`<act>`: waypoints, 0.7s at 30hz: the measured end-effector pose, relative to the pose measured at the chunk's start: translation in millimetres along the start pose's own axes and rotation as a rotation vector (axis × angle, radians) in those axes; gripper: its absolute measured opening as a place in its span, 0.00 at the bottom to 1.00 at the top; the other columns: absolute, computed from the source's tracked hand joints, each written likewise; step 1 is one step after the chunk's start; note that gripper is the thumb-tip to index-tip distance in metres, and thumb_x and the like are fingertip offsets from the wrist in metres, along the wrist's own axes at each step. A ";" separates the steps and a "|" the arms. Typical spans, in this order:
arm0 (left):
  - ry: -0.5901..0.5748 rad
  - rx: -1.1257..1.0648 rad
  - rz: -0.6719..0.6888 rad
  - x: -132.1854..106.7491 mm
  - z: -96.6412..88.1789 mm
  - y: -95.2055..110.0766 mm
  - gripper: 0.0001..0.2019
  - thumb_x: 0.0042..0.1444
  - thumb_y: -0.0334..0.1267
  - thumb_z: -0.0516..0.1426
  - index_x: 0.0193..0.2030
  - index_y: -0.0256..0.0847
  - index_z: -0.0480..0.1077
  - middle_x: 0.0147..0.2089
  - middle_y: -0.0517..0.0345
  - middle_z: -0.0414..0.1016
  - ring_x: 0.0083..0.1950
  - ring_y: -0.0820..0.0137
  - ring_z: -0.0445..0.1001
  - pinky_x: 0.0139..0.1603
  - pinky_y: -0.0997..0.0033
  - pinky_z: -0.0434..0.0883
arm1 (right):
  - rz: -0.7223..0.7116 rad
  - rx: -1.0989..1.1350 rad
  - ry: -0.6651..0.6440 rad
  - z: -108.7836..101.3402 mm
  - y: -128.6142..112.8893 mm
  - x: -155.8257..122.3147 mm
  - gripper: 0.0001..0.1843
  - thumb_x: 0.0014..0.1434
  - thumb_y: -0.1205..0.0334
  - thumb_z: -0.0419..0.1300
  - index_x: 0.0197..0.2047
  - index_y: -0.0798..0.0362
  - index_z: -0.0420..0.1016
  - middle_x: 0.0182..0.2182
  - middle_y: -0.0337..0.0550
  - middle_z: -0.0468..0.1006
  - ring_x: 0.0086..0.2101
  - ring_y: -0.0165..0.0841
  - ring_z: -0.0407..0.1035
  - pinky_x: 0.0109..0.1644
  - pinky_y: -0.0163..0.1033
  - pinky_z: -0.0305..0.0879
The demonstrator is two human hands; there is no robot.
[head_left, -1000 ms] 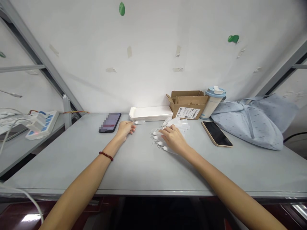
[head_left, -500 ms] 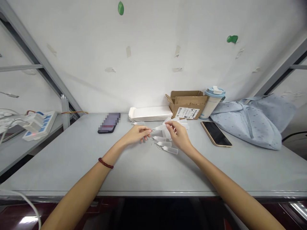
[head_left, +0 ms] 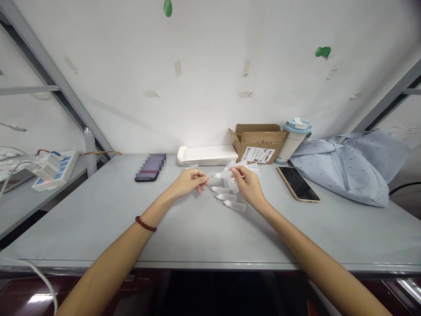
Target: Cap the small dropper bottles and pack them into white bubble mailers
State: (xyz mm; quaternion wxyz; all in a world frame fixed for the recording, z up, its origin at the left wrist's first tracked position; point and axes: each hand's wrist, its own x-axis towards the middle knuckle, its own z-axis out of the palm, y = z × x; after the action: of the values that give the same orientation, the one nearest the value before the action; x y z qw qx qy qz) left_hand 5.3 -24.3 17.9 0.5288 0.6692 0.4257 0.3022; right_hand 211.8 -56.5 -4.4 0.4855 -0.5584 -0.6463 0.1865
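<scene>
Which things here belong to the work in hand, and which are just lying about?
Apparently in use:
translucent tube in the right hand, left hand at its thin end
loose tubes nearby

Probably lying about:
dark phone
tan-edged phone
lidded cup
patterned cloth
cardboard box, white stack: role unclear

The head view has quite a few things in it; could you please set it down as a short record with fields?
left hand: at the thin end of the bottle, grip unclear
right hand: pinching the other end of the bottle
nearer the person: three loose bottles lying on the table
by the wall: white stack, box, cup
far left of table: left phone
right of the right hand: right phone, then bag
left wrist: bracelet
</scene>
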 end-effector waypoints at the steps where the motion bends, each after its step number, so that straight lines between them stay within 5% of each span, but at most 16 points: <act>1: 0.003 -0.014 0.005 0.2 -0.7 -0.6 0.11 0.50 0.43 0.61 0.30 0.35 0.71 0.32 0.51 0.76 0.30 0.70 0.72 0.30 0.71 0.70 | 0.001 0.001 0.006 -0.3 0.2 0.1 0.17 0.62 0.53 0.48 0.36 0.54 0.73 0.31 0.43 0.77 0.33 0.34 0.69 0.36 0.37 0.61; 9: 0.014 -0.036 -0.014 1.1 -4.3 -5.0 0.12 0.46 0.39 0.64 0.36 0.35 0.74 0.29 0.55 0.76 0.30 0.71 0.74 0.36 0.69 0.71 | 0.004 0.001 0.042 -2.9 0.5 1.0 0.18 0.62 0.52 0.48 0.35 0.54 0.73 0.31 0.43 0.77 0.33 0.33 0.68 0.36 0.37 0.60; 15: 0.019 -0.040 -0.009 0.1 -4.6 -4.5 0.12 0.47 0.43 0.64 0.30 0.35 0.75 0.26 0.55 0.74 0.28 0.71 0.72 0.33 0.71 0.70 | -0.001 0.003 0.045 -3.3 -0.9 0.3 0.17 0.62 0.52 0.49 0.34 0.54 0.73 0.32 0.43 0.77 0.33 0.33 0.68 0.36 0.37 0.60; 21: 0.013 -0.166 -0.029 -0.7 -3.8 -1.9 0.13 0.46 0.45 0.64 0.32 0.36 0.76 0.31 0.54 0.75 0.31 0.72 0.72 0.33 0.72 0.69 | -0.008 0.018 0.033 -3.1 -1.7 0.0 0.18 0.62 0.51 0.49 0.35 0.54 0.73 0.31 0.43 0.77 0.33 0.33 0.68 0.35 0.37 0.61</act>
State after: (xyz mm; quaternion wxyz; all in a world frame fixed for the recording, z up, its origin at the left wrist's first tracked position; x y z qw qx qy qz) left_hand 1.2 -23.1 17.1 0.5841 0.6147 0.4123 0.3331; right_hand 213.5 -58.0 -1.7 0.5020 -0.5544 -0.6387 0.1811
